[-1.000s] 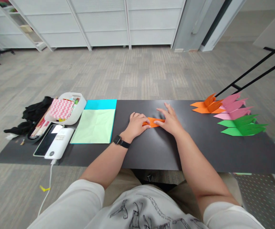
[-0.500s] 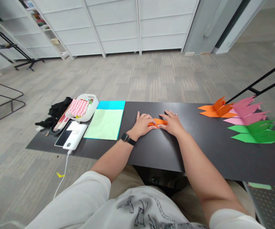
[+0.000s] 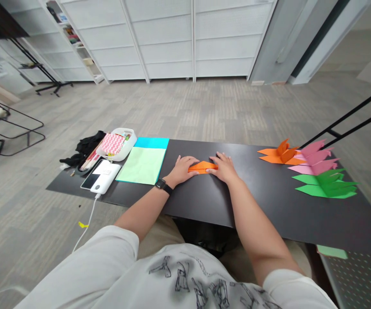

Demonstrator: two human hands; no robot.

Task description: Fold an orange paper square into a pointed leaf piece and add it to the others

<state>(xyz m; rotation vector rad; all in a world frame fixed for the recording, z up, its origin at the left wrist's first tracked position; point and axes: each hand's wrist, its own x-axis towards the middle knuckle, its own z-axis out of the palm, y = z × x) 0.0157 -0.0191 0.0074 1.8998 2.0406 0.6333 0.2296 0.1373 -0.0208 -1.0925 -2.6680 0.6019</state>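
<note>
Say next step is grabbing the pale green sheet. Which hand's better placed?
Left, I'd say: the left hand is nearer the pale green sheet; the right hand is at the folded orange paper's opposite end. Both hands touch that paper, so left would likely release first.

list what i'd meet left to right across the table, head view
Black cloth, white power bank, light green paper, left hand, folded orange paper, right hand, orange origami figure, green origami figure.

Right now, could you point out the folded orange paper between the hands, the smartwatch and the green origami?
Folded orange paper (image 3: 203, 167): head view, on its middle.
Smartwatch (image 3: 160, 183): head view, on its dark screen.
Green origami (image 3: 327, 185): head view, on its central folds.
</note>
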